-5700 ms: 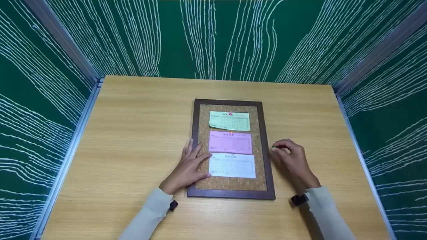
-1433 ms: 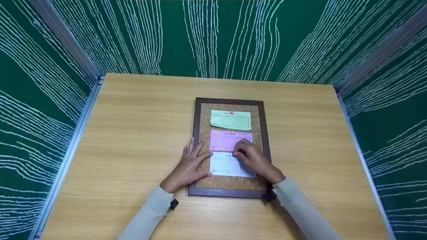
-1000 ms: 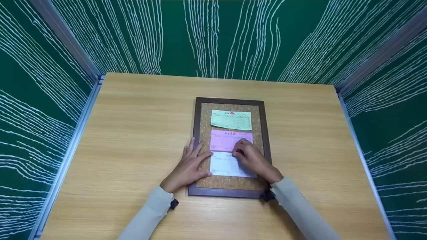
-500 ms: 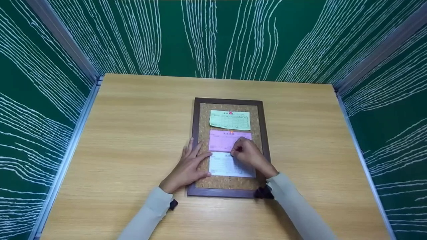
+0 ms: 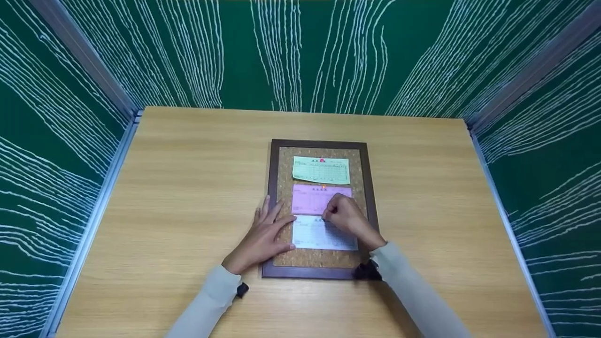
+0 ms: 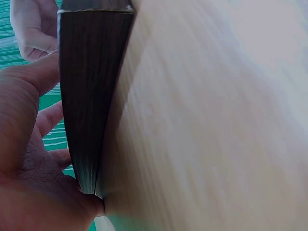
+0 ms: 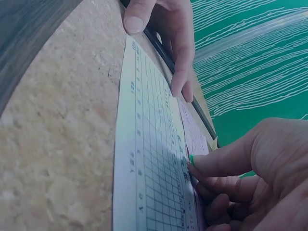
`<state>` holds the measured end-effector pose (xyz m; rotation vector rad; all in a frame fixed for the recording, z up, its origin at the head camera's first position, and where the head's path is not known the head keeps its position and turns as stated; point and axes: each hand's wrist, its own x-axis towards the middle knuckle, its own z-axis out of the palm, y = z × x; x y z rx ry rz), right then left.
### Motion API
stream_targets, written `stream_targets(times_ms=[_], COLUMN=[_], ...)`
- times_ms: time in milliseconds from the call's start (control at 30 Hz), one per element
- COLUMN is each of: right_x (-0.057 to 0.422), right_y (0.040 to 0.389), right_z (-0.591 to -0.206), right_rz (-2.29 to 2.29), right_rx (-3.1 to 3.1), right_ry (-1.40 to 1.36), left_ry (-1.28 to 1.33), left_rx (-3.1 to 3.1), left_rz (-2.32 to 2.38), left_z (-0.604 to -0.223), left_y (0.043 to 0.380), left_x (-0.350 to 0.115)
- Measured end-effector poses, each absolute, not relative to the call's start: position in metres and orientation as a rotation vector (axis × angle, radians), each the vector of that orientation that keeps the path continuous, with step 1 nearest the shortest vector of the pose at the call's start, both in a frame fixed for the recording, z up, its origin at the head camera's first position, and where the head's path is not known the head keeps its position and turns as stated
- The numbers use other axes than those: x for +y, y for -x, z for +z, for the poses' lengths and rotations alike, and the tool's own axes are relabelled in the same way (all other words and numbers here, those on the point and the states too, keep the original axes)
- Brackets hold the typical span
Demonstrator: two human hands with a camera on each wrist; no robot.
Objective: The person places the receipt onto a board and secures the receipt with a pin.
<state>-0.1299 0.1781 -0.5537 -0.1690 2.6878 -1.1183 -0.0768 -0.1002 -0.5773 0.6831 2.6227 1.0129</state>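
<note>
A framed cork board (image 5: pixel 314 259) lies flat on the table. My right hand (image 5: pixel 346 217) pinches a green push pin (image 7: pixel 191 159) between thumb and forefinger, at the top edge of the white slip (image 5: pixel 321 238). The pin's point is hidden by the fingers. With fingers spread, my left hand (image 5: pixel 257 241) rests across the board's left frame, its thumb and forefinger tips on the slip's left edge. Above lie a purple slip (image 5: pixel 306 201), partly covered by the right hand, and a green slip (image 5: pixel 321 172) at the top.
A red pin (image 5: pixel 322 160) sits in the green slip and an orange pin (image 5: pixel 324 187) in the purple one. The wooden table (image 5: pixel 197 164) is enclosed by green panels (image 5: pixel 244 56) with white lines. Both wrists carry dark straps.
Earlier, my right hand held the green pin to the right of the board; it now has it at the white slip's top edge. Lately its wrist swung slightly left. My left hand stays put.
</note>
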Motion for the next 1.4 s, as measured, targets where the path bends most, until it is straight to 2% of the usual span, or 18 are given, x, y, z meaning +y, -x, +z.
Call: stream_targets(times_ms=[300,600,967,1400], right_x=[0.176,0.182,0.179,0.19], right_y=[0.13,0.126,0.118,0.113], right_z=[-0.553,-0.569,-0.56,-0.565], right_rz=[-1.124,-1.195,-1.185,-1.112], right_rx=[2.673,2.716,2.743,2.823], right_ry=[0.158,0.287,0.232,0.624], left_ry=[-0.673,-0.69,-0.721,-0.713], left_rx=[2.611,2.618,2.62,2.623], left_rz=[1.012,1.032,1.042,1.025], left_z=[-0.577,-0.576,-0.574,-0.573], left_y=[0.076,0.075,0.075,0.075], left_x=[-0.102,-0.102,-0.101,-0.101])
